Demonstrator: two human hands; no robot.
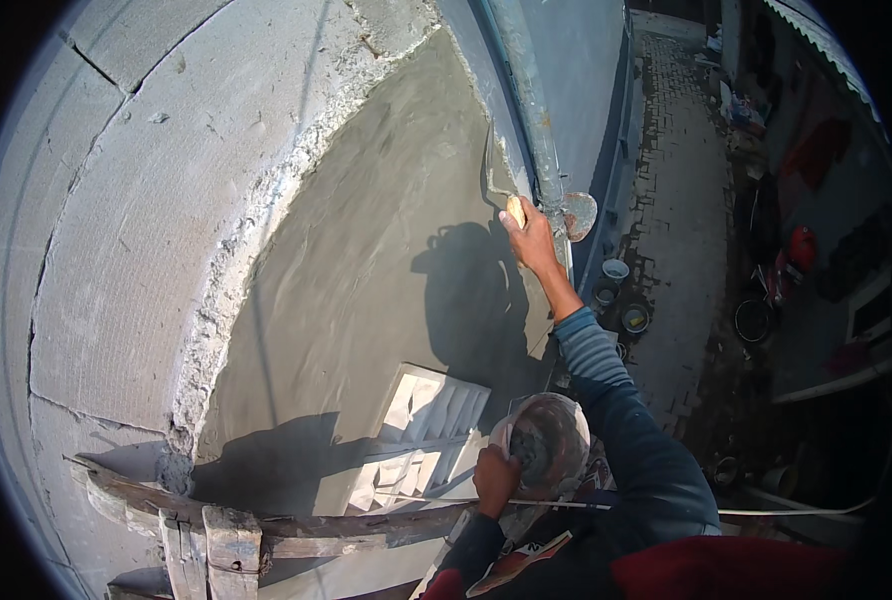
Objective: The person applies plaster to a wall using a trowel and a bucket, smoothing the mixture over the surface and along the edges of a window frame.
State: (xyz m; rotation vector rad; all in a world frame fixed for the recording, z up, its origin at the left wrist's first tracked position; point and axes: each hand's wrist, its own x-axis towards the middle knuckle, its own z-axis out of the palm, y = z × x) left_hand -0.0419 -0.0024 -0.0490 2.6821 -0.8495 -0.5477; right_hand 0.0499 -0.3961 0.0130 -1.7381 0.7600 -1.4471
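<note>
My right hand (532, 238) is closed around the wooden handle of a trowel (515, 209). Its thin metal blade, seen nearly edge-on, lies along the right edge of a smooth grey mortar surface (366, 200) on the wall. Low in the view, my left hand (496, 481) grips the rim of a round bucket (572, 425) smeared with mortar. Some wet grey mortar (532, 447) lies inside it. My shadow falls across the mortar surface between the two hands.
Rough wooden beams (296, 528) cross the lower left. A white louvred vent (426, 420) sits in the wall left of the bucket. A grey pipe (521, 90) runs just right of the trowel. Far below lies a paved alley (681, 220) with several pails (635, 318).
</note>
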